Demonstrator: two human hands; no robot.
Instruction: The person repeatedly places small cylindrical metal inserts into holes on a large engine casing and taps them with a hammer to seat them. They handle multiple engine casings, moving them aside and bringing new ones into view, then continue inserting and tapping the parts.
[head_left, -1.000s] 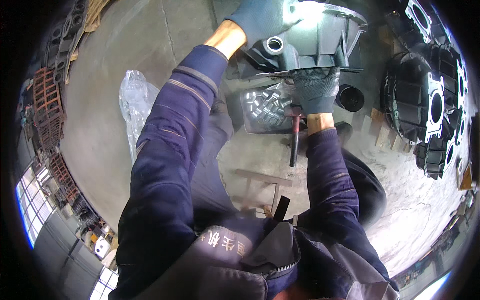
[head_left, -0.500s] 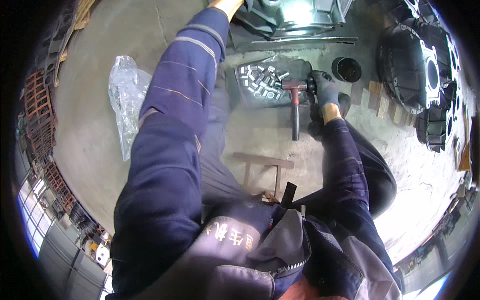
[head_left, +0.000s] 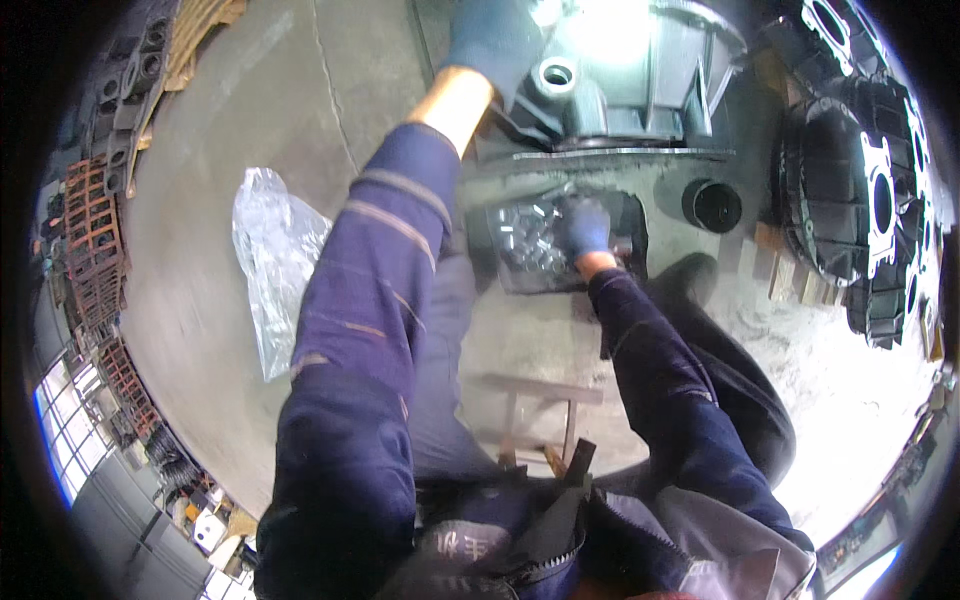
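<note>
My left hand [head_left: 490, 45], in a dark glove, is at the left side of a large grey metal casting [head_left: 640, 100] near the top edge. Its fingers are hard to make out there. On the floor below the casting lies a dark plastic sheet or bag [head_left: 630, 215] with several short shiny metal sleeves [head_left: 525, 240] on it. Over the right part of these sleeves reaches my right hand [head_left: 583, 228], gloved too and smeared by motion, so its grip does not show. The hammer seen earlier is mostly or wholly hidden by my right forearm.
Right of the sheet stands a black round cup [head_left: 712, 206]. Large dark castings [head_left: 830, 190] are stacked on wooden blocks [head_left: 785, 272] at the far right. A clear plastic bag [head_left: 275, 270] lies at left. Nearer me is a metal frame [head_left: 540, 390].
My right hand has moved left from beside the hammer onto the metal sleeves. The view has shifted, showing more of the casting and of my left hand.
</note>
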